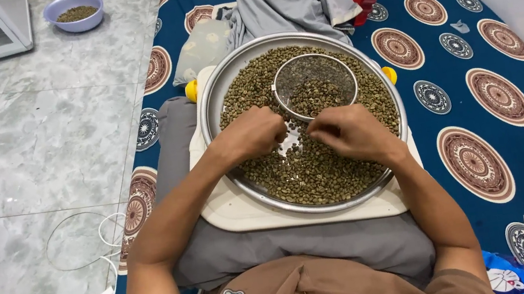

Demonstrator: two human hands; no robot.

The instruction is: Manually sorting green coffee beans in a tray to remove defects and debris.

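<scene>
Far left, a lilac plastic bowl of beans sits on the marble floor. The left hand is loosely clenched, fingertips pinching in the matte greenish beans that fill the round steel tray. The right hand, curled likewise, lies nearer the wire-mesh sieve, just beyond both hands; what either grips cannot be told

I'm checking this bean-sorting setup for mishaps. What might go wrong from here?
The round metal tray sits on a cream board across a grey cushion, so a push might tip it and spill the beans. Both hands, left hand and right hand, work beside the mesh sieve and might knock it.
</scene>
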